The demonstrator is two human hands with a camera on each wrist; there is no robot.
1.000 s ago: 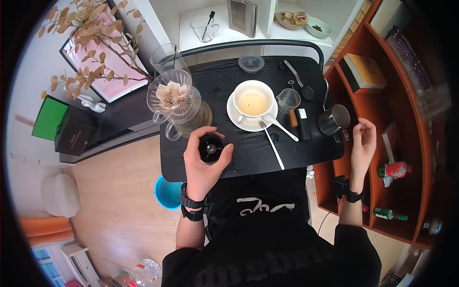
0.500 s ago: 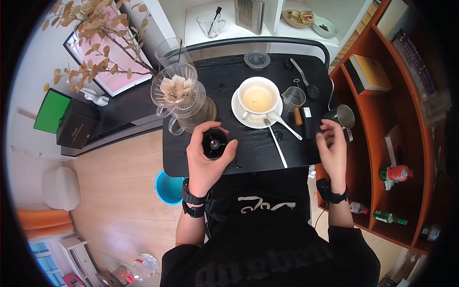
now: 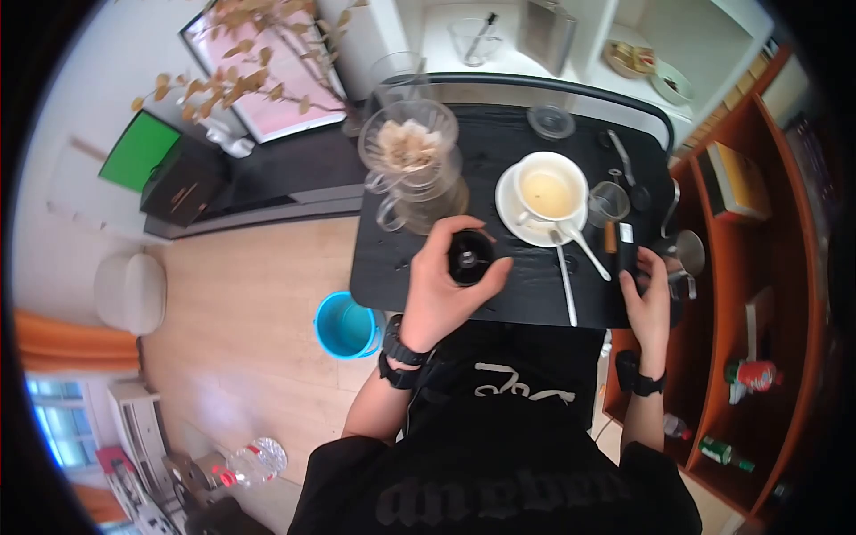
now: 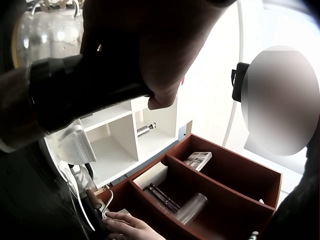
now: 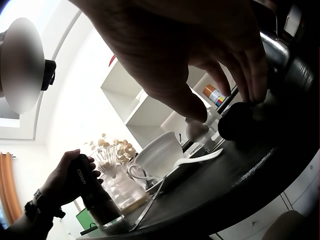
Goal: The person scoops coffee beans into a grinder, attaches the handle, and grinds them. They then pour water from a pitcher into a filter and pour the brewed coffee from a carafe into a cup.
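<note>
A black cylinder [image 3: 470, 257] is grasped in the left hand [image 3: 443, 294], above the table [image 3: 517, 299].
The right hand [image 3: 649, 308] is held loosely open at the dark stick [image 3: 627, 254]; whether it is touched cannot be told.

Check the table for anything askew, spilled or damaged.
The paper filter in the clear dripper looks crumpled and bunched up, not smooth against the walls. I can make out no clear spill or breakage.

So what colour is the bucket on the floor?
The bucket is bright blue. It shows best in the head view.
</note>
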